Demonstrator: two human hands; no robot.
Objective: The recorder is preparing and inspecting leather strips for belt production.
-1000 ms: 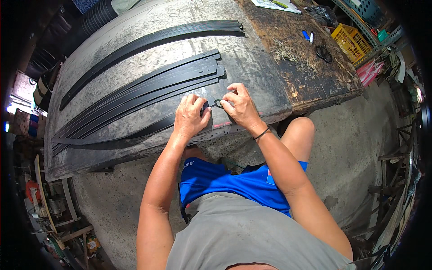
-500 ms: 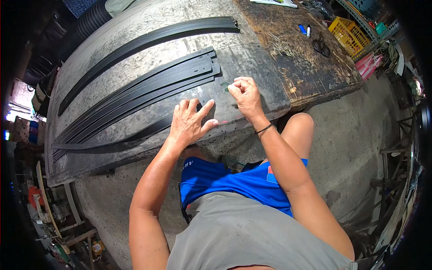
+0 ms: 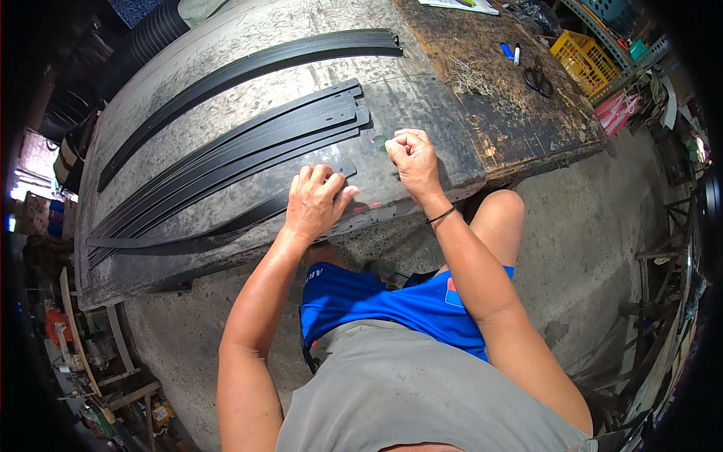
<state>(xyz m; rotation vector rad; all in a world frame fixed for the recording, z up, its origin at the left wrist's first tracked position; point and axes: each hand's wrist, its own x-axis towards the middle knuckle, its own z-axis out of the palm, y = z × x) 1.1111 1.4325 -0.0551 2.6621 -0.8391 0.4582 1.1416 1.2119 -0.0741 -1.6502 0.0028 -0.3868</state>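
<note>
Left hand (image 3: 316, 200) lies flat, fingers spread, palm down on the near black strap (image 3: 226, 226), a long thin rubbery strip curving along the front of the desk (image 3: 422, 98). Right hand (image 3: 410, 154) just beside it, curled into a fist, pinching something small and greenish, too small to tell what. Desk top is worn grey sheet, scuffed, with rough dark wood at the right end. Beyond the hands, a bundle of flat black straps (image 3: 248, 147) lies side by side, then one wider curved strap (image 3: 256, 64) further back. Far right: scissors (image 3: 538, 79), blue marker (image 3: 507, 51), yellow slotted plastic crate (image 3: 578, 59).
</note>
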